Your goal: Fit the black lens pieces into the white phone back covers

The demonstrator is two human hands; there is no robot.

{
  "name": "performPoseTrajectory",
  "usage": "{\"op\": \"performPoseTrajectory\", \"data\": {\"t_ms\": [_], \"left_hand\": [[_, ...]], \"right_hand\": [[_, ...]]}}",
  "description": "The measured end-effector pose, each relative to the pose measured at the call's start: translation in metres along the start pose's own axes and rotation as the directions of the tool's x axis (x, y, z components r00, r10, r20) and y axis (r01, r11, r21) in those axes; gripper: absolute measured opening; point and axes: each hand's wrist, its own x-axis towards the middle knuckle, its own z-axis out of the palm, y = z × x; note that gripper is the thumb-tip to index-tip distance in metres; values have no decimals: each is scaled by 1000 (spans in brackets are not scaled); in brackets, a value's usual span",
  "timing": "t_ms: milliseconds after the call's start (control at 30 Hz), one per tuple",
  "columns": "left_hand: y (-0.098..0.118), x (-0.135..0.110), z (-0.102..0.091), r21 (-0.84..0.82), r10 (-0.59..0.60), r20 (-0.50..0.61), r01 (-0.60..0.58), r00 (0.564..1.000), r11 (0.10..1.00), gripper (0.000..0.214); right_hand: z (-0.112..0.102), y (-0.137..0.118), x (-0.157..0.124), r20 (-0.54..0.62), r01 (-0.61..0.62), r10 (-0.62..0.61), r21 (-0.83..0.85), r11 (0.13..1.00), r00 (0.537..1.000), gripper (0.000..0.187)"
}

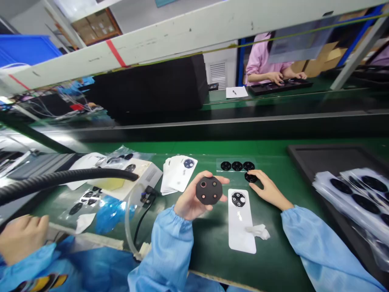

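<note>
Head view: the person's left hand (194, 199), in a blue sleeve, is raised just above the green bench mat (273, 259). Thumb and fingers are closed round the edge of a black octagonal disc with small coloured rings on its face (208, 190), holding it face-up. The right hand (268, 189) lies low on the mat to the right. Its fingers are stretched forward, tips touching a small black round lens piece (251, 177); whether they pinch it I cannot tell. That piece sits just beside a clear film strip carrying three more black round pieces (237, 166). Between the hands a white flat phone back panel (241, 231) lies on the mat, a black camera ring (238, 198) at its top end and a crumpled white wipe (258, 231) touching its right edge. A fanned stack of white panels (178, 174) is left of the disc. There is a black corrugated hose (67, 178) far left and a black tray (328, 156) with bagged black parts (358, 194) on the right. Another person's hand (22, 237) shows lower left, and a person in pink (263, 61) works at the back bench.
</note>
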Motion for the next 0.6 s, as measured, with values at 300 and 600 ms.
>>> {"op": "performPoseTrajectory", "data": {"t_ms": [300,600], "left_hand": [[7,-8,8,-54,16,89,-11,996,998,38],[11,-9,12,-38,19,138,-14,990,999,44]], "right_hand": [[0,1,1,-4,-10,10,-33,999,1000,34],[1,4,0,13,-15,15,-33,999,1000,33]]}}
